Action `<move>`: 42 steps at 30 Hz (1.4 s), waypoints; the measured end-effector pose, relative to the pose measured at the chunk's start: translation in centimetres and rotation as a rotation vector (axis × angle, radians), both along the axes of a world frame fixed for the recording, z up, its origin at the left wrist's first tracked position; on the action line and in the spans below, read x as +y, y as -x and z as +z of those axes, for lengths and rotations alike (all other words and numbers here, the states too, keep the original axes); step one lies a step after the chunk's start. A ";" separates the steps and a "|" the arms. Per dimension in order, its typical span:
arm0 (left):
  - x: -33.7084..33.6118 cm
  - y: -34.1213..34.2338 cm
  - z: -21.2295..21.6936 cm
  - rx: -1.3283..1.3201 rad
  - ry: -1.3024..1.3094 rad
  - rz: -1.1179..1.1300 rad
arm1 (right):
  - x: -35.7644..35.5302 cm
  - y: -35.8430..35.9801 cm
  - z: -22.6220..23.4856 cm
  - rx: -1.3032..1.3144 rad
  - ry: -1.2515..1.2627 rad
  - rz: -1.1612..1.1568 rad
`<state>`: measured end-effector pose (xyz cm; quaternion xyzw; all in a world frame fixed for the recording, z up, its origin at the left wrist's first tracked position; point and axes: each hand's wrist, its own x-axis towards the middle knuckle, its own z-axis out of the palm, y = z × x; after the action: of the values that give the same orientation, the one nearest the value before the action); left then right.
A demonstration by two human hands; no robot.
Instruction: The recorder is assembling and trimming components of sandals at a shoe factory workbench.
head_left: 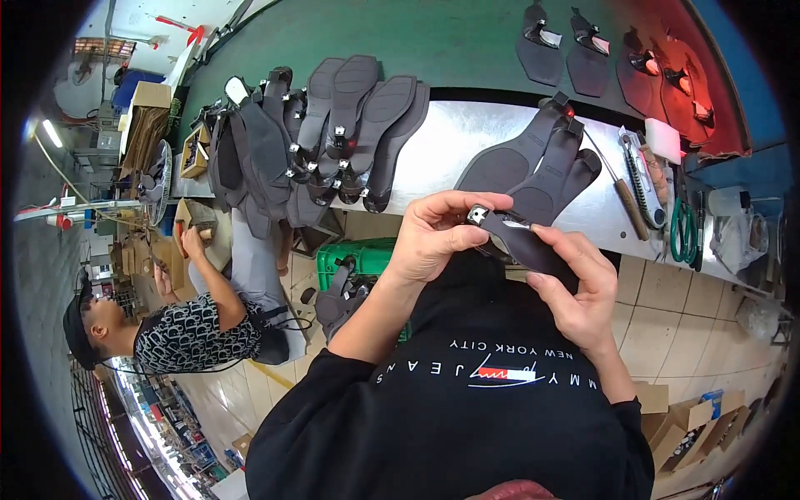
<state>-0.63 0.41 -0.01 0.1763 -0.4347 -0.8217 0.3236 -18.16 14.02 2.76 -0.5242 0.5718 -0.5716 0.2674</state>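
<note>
In front of my chest I hold a dark shoe sole (533, 248) with a shiny metal piece at its narrow end. The thumb and fingers of my left hand (433, 237) pinch that end. My right hand (583, 292) grips the sole's other side with thumb and fingertips, covering part of it. Just beyond my hands, several dark soles (508, 162) lie overlapped on the metal table (442, 133). A larger heap of dark soles (350, 100) with metal pieces at their ends is to the left.
An awl-like tool (629, 208), a utility knife (640, 179) and green-handled scissors (683, 229) lie at the right. More soles (540, 50) rest on the green belt (450, 42). A green crate (329, 258) stands below the table. Another person (192, 329) works at the left.
</note>
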 end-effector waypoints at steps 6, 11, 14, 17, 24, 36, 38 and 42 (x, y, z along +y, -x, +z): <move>0.0 -0.2 0.0 -0.017 0.008 -0.001 | 0.0 0.1 0.3 -0.001 -0.025 0.019; 0.0 -0.2 -0.1 -0.020 0.009 0.005 | -0.1 0.1 0.5 0.018 -0.038 0.017; 0.0 -0.2 -0.2 -0.042 0.052 0.014 | -0.1 0.2 0.7 0.042 -0.034 0.013; -0.1 -0.4 -0.4 -0.073 0.095 0.011 | -0.2 0.4 0.9 0.084 -0.030 0.014; -0.5 -0.5 -0.6 -0.040 0.321 -0.050 | -0.4 0.7 1.3 0.197 -0.023 0.046; -0.8 -0.6 -0.4 -0.067 0.465 -0.161 | -0.5 0.3 0.7 0.365 0.014 -0.005; -0.7 -0.6 -0.2 -0.083 0.499 -0.169 | -0.6 0.3 0.5 0.386 0.024 -0.008; -0.4 -0.4 0.0 -0.118 0.490 -0.184 | -0.7 0.3 0.4 0.415 0.014 0.020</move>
<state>-0.28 -0.03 0.01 0.0999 -0.6531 -0.7062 0.2546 -18.49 13.31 3.15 -0.6381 0.6056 -0.4527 0.1457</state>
